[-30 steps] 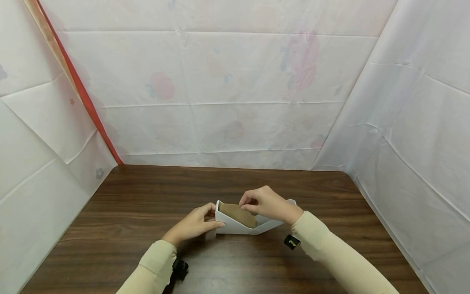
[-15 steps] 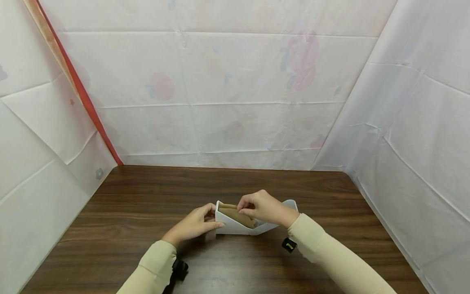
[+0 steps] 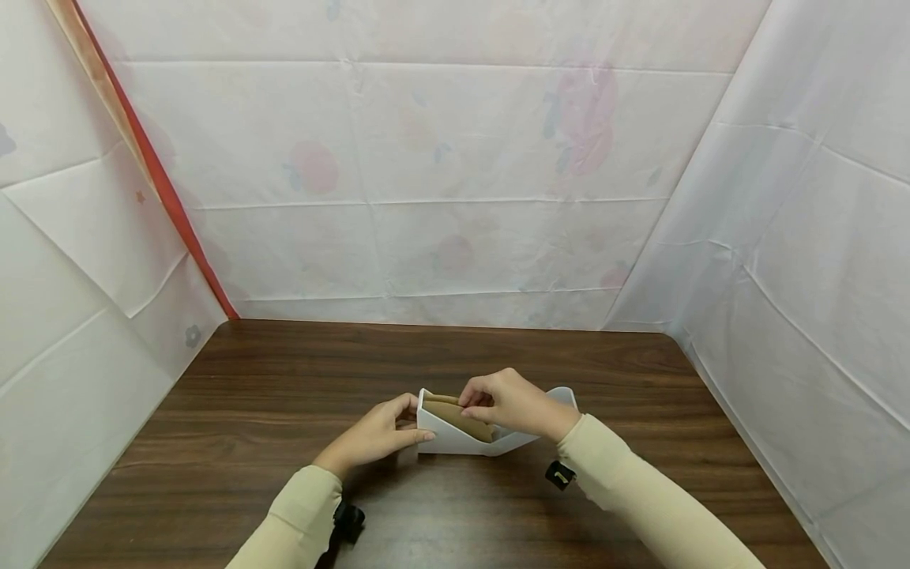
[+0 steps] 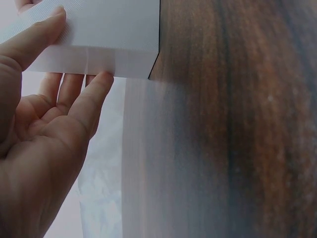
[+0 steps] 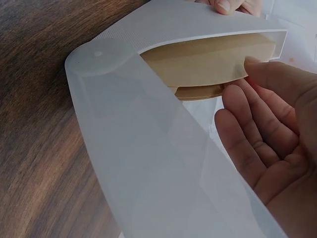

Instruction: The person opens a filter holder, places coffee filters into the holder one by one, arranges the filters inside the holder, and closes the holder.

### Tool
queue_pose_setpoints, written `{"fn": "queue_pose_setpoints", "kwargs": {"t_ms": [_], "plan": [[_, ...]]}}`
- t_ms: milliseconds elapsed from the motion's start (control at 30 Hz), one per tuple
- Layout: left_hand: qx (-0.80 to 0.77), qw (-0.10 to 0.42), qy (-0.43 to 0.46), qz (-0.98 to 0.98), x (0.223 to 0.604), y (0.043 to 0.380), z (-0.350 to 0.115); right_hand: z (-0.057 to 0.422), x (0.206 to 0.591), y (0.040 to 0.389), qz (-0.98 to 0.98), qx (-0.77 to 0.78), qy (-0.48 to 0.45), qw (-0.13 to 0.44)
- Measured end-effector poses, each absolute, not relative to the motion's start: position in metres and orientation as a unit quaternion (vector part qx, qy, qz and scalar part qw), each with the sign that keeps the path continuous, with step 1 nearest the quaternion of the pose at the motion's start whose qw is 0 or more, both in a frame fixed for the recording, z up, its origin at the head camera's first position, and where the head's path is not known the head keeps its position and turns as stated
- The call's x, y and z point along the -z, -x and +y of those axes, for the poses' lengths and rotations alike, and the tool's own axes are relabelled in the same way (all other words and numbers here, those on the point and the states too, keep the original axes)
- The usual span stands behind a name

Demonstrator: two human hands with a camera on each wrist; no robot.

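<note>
A white box (image 3: 451,443) with a slanted opening stands on the table, its hinged translucent lid (image 5: 158,144) swung open to the right. Inside are brown paper coffee filters (image 3: 455,416), partly raised at the opening. My left hand (image 3: 377,436) grips the box's left end, thumb on the front face and fingers around the end wall. With thumb and fingertips, my right hand (image 3: 517,401) pinches the upper edge of a filter. The right wrist view shows a narrow gap between this filter (image 5: 198,67) and another behind it. The lower part of the filters is hidden by the box walls.
The dark wood-grain table (image 3: 320,363) runs back to a white patterned curtain (image 3: 441,158). More white sheeting (image 3: 817,276) hangs along the right side, and a red strip (image 3: 174,205) borders the left. Black wrist cameras (image 3: 348,521) sit below both sleeves.
My right hand has shifted slightly left and down along the filters, and a second filter edge now shows behind the front one. The left hand and box have stayed still.
</note>
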State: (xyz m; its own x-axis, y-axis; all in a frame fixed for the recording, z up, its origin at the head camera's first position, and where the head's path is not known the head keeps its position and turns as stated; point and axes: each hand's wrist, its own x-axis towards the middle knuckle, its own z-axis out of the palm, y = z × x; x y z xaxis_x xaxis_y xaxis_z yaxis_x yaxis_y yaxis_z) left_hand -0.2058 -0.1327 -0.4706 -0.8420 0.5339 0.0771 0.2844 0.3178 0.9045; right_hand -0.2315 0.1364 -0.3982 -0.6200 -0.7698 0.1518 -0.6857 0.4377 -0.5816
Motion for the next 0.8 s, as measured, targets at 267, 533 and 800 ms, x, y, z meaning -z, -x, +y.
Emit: {"fn": "queue_pose_setpoints", "kwargs": {"t_ms": [267, 533, 800], "plan": [[-0.527, 0.120, -0.251, 0.803, 0.470, 0.205, -0.133, 0.139, 0.393, 0.231, 0.844, 0.315, 0.430, 0.060], [-0.534, 0.120, -0.247, 0.800, 0.468, 0.204, -0.132, 0.142, 0.388, 0.230, 0.845, 0.311, 0.433, 0.042], [-0.536, 0.118, -0.248, 0.798, 0.469, 0.204, -0.132, 0.150, 0.376, 0.227, 0.850, 0.313, 0.421, 0.041]]}}
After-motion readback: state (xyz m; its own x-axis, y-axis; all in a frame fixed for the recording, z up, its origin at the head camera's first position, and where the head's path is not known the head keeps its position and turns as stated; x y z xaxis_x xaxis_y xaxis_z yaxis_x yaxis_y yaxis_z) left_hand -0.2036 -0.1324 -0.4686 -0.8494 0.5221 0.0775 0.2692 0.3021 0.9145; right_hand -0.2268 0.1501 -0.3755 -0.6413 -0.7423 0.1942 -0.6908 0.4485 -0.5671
